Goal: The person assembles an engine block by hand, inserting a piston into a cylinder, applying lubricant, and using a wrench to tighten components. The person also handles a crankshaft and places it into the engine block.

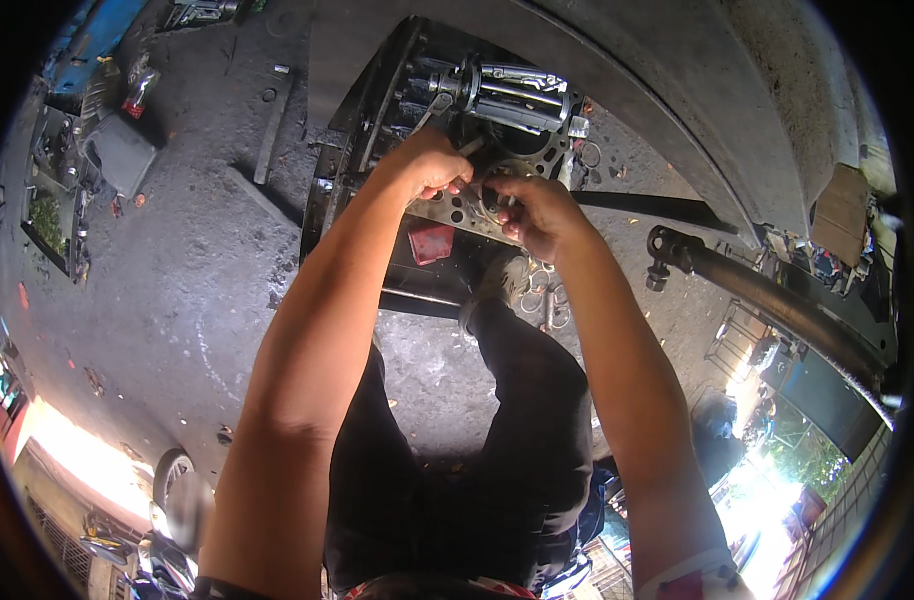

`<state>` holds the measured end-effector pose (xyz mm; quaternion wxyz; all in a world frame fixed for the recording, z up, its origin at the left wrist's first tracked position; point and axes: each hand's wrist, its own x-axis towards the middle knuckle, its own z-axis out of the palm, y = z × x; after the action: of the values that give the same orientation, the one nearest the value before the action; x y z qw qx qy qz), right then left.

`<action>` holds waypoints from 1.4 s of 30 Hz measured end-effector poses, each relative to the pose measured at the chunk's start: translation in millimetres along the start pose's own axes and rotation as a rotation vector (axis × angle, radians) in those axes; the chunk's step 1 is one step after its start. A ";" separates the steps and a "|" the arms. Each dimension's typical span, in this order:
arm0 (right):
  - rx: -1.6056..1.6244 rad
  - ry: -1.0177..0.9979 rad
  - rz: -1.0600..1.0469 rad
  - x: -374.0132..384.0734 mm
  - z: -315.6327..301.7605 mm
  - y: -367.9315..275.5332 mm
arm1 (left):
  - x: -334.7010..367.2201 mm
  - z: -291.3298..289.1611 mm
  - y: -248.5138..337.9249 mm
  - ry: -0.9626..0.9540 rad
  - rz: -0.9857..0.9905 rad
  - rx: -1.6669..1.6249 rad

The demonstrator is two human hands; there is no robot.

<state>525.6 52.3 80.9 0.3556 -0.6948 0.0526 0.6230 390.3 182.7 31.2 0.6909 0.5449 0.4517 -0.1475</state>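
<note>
Both my hands meet over a dark metal workbench with a holed plate (pixel 439 210). My right hand (pixel 542 212) has its fingers curled closed round the edge of a metal ring (pixel 489 204). My left hand (pixel 432 168) is closed too, its fingertips pressed together at the ring's left side; what they pinch is hidden. A short pale rod end (pixel 472 147) shows just above those fingertips. Beyond my hands lies a metal assembly with parallel bars (pixel 517 103). Next to it, a wrench-like tool with a round end (pixel 440 103) slants toward my left hand.
A red block-like object (pixel 431 243) lies on the bench's lower shelf, near my shoe (pixel 499 290). Several metal rings (pixel 547 300) are on the floor beside it. A thick metal bar (pixel 777 300) juts in from the right. Flat metal strips (pixel 274 130) lie at left.
</note>
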 end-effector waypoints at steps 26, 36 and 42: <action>-0.177 0.054 -0.112 28.3 5.5 20.6 | -8.2 0.2 6.6 -0.009 0.021 0.057; -0.157 0.076 -0.123 41.0 3.2 27.4 | -1.3 2.5 7.7 -0.005 -0.027 0.031; -0.187 0.072 -0.086 63.2 -0.5 31.6 | 3.9 8.4 4.5 0.068 -0.020 0.121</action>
<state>523.6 51.9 10.3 0.3135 -0.7484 -0.0230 0.5840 399.4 178.0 30.9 0.6393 0.5859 0.4706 -0.1627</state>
